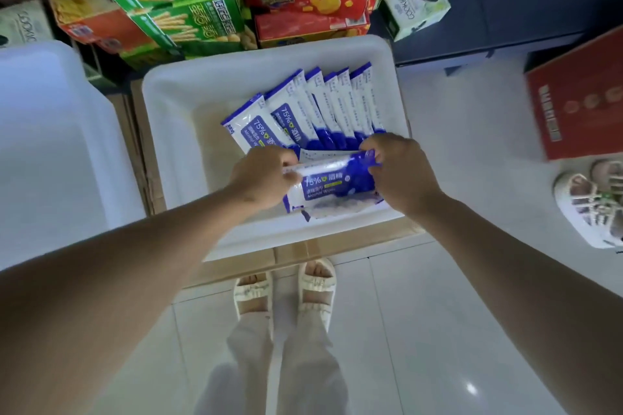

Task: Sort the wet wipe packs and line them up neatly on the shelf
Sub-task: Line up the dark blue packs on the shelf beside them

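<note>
White bin (pixel 175 104) on cardboard, snack boxes beyond. Wipe pack (pixel 332 184) held betw. both hands: L hand (pixel 266 175) pinches its left end, R hand (pixel 397 172) grips right end. Row of packs (pixel 323 108) leans just beyond fingers.

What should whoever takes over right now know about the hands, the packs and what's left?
Left hand and right hand each pinch one end of a wipe pack, held flat over the near side of the white bin.
A row of packs already stands on edge, leaning together, along the bin's right side.
Done: that row.
Left: add the held pack to the row and straighten it. A second pack seems to lie under the held one; unclear.
</note>
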`<state>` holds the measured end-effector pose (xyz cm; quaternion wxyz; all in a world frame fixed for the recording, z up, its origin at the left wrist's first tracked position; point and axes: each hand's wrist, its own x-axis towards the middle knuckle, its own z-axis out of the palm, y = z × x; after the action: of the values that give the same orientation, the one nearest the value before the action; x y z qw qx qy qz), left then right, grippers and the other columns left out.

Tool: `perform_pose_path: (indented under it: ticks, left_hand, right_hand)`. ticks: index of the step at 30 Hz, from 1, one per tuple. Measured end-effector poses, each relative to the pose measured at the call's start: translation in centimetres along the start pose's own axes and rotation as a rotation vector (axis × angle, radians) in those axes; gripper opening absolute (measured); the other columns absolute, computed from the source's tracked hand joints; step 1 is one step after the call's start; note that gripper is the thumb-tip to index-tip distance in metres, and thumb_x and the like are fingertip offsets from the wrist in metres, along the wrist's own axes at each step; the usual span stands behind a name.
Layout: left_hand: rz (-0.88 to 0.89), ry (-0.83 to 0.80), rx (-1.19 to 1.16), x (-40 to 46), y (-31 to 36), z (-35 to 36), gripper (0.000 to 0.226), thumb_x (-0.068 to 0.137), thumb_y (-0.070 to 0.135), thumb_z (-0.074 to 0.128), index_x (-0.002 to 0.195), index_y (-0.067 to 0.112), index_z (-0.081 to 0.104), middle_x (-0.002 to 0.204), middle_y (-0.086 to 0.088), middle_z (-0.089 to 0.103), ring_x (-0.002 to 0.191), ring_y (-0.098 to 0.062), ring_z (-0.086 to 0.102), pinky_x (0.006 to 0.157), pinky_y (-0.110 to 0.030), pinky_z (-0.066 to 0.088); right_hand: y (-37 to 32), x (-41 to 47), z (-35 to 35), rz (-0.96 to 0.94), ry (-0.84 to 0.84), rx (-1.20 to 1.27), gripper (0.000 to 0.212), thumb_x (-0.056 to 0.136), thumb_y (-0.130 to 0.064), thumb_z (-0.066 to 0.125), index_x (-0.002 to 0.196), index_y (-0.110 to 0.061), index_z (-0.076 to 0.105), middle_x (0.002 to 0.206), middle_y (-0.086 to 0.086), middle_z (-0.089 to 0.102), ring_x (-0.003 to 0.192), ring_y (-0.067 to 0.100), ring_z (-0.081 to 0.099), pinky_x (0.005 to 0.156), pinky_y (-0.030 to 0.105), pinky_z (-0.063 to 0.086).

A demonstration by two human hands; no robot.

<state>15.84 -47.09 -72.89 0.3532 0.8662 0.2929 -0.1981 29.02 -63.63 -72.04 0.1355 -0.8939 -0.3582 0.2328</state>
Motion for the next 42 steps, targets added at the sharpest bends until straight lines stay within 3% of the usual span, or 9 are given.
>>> perform_pose_path:
  ticks: [3, 6, 11, 14, 21, 27, 32, 36, 42]
  left_hand:
    - [-0.018, -0.012, -0.132, -0.1, -0.5, -2.3, 0.008, 0.089, 0.017, 0.063, 0.083, 0.012, 0.060, 0.072, -0.003, 0.057, 0.066, -0.020, 0.055, 0.059, -0.028, 0.044]
    - [-0.070, 0.016, -0.247, -0.6, -1.0, -3.9, 0.008, 0.085, 0.017, 0.064, 0.086, 0.009, 0.062, 0.089, -0.017, 0.065, 0.086, -0.035, 0.063, 0.075, -0.046, 0.055]
    - [-0.081, 0.072, -0.220, -1.7, -1.6, -4.3, 0.013, 0.084, 0.011, 0.060, 0.096, 0.007, 0.063, 0.095, -0.014, 0.068, 0.086, -0.031, 0.064, 0.070, -0.034, 0.050]
    - [-0.069, 0.137, -0.193, -2.1, -2.1, -3.8, 0.014, 0.087, 0.007, 0.056, 0.101, 0.005, 0.061, 0.100, -0.009, 0.068, 0.089, -0.028, 0.062, 0.074, -0.032, 0.048]
    - [-0.133, 0.319, -0.389, -2.3, -3.3, -3.9, 0.005, 0.089, 0.011, 0.057, 0.088, 0.014, 0.054, 0.089, -0.001, 0.062, 0.080, -0.021, 0.059, 0.062, -0.027, 0.043]
    - [-0.191, 0.391, -0.655, -2.1, -3.3, -5.3, 0.008, 0.091, 0.014, 0.060, 0.086, 0.013, 0.053, 0.079, -0.002, 0.060, 0.066, -0.012, 0.057, 0.052, -0.016, 0.043]
    - [-0.148, 0.258, -0.876, -2.6, -0.9, -7.2, 0.014, 0.097, 0.015, 0.052, 0.085, 0.020, 0.058, 0.083, -0.003, 0.064, 0.069, -0.014, 0.060, 0.056, -0.020, 0.047]
    - [-0.159, 0.110, -0.969, -2.9, 0.4, -7.8, 0.015, 0.098, 0.026, 0.049, 0.104, 0.021, 0.062, 0.100, -0.007, 0.071, 0.085, -0.024, 0.068, 0.074, -0.034, 0.054]
    - [-0.093, 0.086, -0.903, -2.8, 0.9, -8.0, 0.025, 0.081, 0.016, 0.073, 0.103, 0.016, 0.060, 0.092, 0.000, 0.071, 0.074, -0.010, 0.068, 0.062, -0.020, 0.055]
  right_hand:
    - [0.0, 0.3, -0.8, 0.036, 0.070, 0.128, 0.034, 0.079, 0.007, 0.059, 0.111, -0.005, 0.060, 0.102, 0.011, 0.068, 0.091, 0.025, 0.063, 0.070, 0.027, 0.050]
    - [-0.2, 0.3, -1.2, 0.026, 0.039, 0.153, 0.024, 0.077, 0.002, 0.065, 0.099, -0.006, 0.061, 0.097, 0.008, 0.069, 0.088, 0.024, 0.064, 0.073, 0.030, 0.053]
    - [-1.6, -0.2, -0.4, -0.021, -0.532, 0.018, 0.028, 0.079, -0.019, 0.073, 0.104, -0.010, 0.066, 0.100, 0.005, 0.067, 0.090, 0.020, 0.062, 0.077, 0.027, 0.047]
    - [-1.6, -0.3, 0.8, -0.017, -0.643, -0.037, 0.029, 0.088, -0.025, 0.065, 0.113, -0.012, 0.063, 0.106, 0.005, 0.064, 0.094, 0.020, 0.060, 0.076, 0.024, 0.043]
    - [-1.4, -0.1, 1.7, -0.185, -0.447, -0.253, 0.025, 0.098, -0.028, 0.048, 0.105, -0.010, 0.064, 0.109, 0.005, 0.065, 0.101, 0.023, 0.060, 0.086, 0.029, 0.049]
    - [-2.9, 1.5, -1.9, -0.025, -0.287, 0.194, 0.019, 0.094, -0.007, 0.050, 0.079, -0.011, 0.061, 0.073, -0.003, 0.059, 0.065, 0.007, 0.050, 0.059, 0.009, 0.033]
    - [-6.3, 3.5, -5.9, 0.017, -0.383, 0.315, 0.018, 0.098, -0.019, 0.048, 0.089, -0.009, 0.060, 0.086, -0.001, 0.061, 0.080, 0.014, 0.057, 0.065, 0.024, 0.042]
    - [-7.9, 4.7, -6.2, 0.008, -0.291, 0.235, 0.016, 0.097, -0.027, 0.050, 0.087, -0.018, 0.058, 0.085, -0.005, 0.057, 0.079, 0.012, 0.057, 0.060, 0.018, 0.041]
    - [-9.6, 4.7, -4.8, -0.099, -0.103, 0.243, 0.019, 0.095, -0.014, 0.053, 0.076, -0.018, 0.055, 0.078, -0.004, 0.059, 0.063, 0.001, 0.049, 0.054, 0.004, 0.033]
